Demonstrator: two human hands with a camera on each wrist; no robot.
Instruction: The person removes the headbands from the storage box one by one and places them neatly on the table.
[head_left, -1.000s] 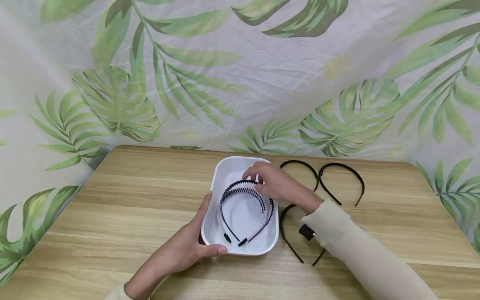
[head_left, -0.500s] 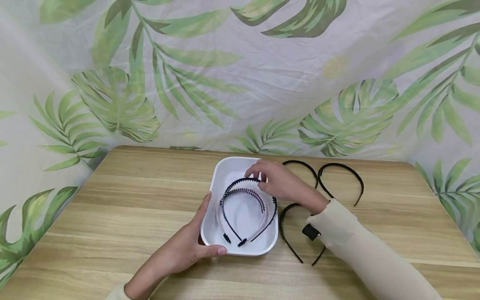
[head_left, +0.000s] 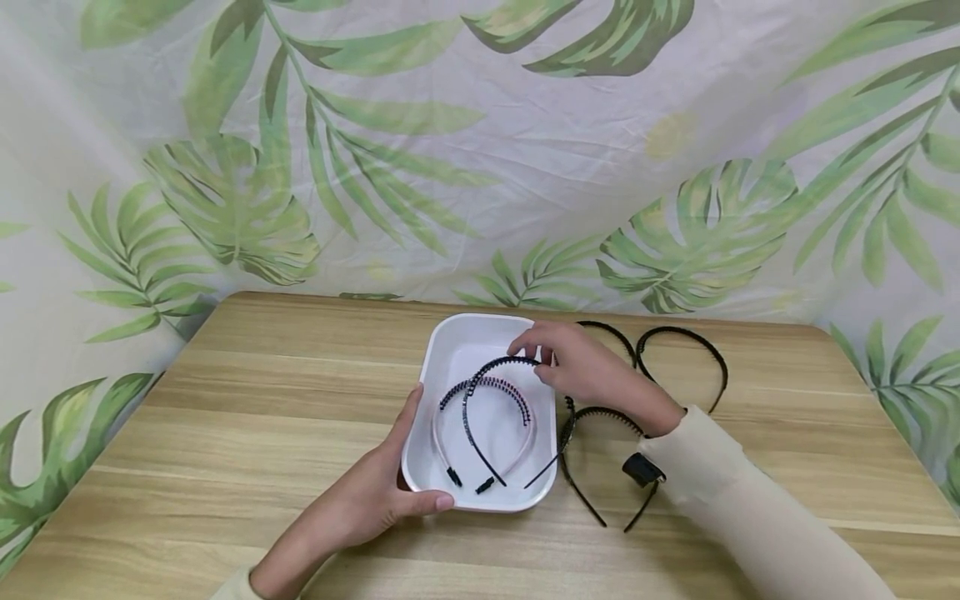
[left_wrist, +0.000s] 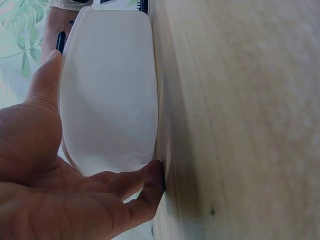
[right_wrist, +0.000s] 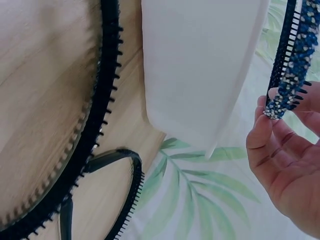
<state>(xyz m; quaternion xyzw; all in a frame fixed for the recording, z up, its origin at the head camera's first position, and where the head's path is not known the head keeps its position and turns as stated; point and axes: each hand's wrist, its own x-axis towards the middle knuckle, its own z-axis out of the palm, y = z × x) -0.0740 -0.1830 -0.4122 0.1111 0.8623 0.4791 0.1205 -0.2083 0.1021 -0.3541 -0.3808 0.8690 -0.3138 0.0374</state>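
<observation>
My right hand (head_left: 576, 363) pinches a black headband with glittering blue and silver stones (right_wrist: 296, 60) at the top of its arch. Its two ends hang down over the white plastic tub (head_left: 459, 340), and one side overlaps the tub's right rim in the head view. Inside the tub lies a pale pink toothed headband (head_left: 519, 395) with black tips. My left hand (head_left: 373, 490) grips the tub's near left corner, thumb over the front rim and fingers along the side. The left wrist view shows those fingers low beside the tabletop.
Right of the tub, black toothed headbands lie on the wooden table (head_left: 300, 383): one nearby (head_left: 600, 412), one farther back (head_left: 611, 330) partly behind my right hand, and one at the far right (head_left: 697, 337). A leaf-patterned cloth (head_left: 480, 167) hangs behind.
My right hand has moved to the right with the stone-covered headband, which has come away from around the pink one. My left hand and the tub have stayed still.
</observation>
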